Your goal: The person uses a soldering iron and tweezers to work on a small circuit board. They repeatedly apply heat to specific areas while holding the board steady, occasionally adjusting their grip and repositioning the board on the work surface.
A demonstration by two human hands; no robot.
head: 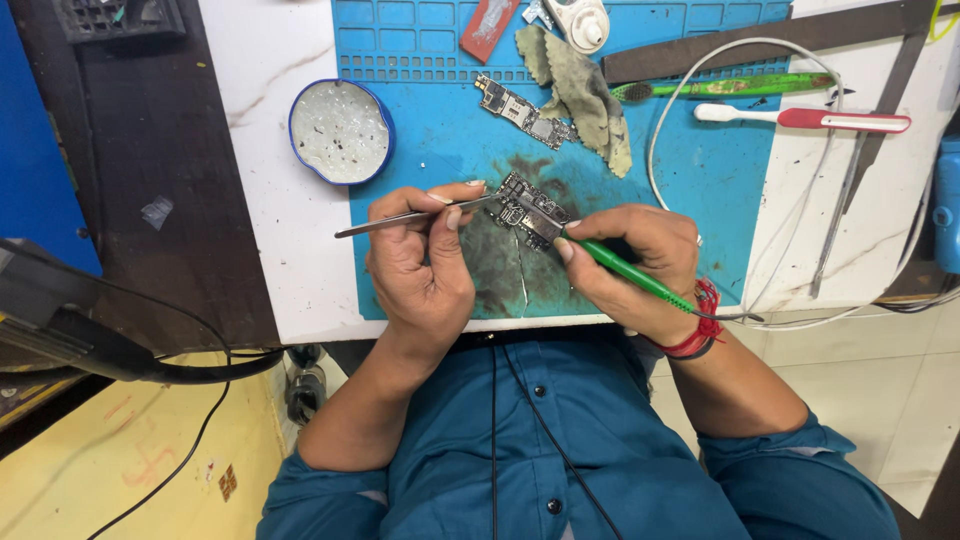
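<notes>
Circuit board: my left hand pinches tweezers against it; right hand grips a green-handled tool. Round tin holds whitish residue.

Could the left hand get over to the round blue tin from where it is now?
Probably yes. The left hand holds tweezers at the circuit board, and the round blue tin sits just up-left on the white table, with nothing between. The tweezers occupy its fingers, though.
</notes>
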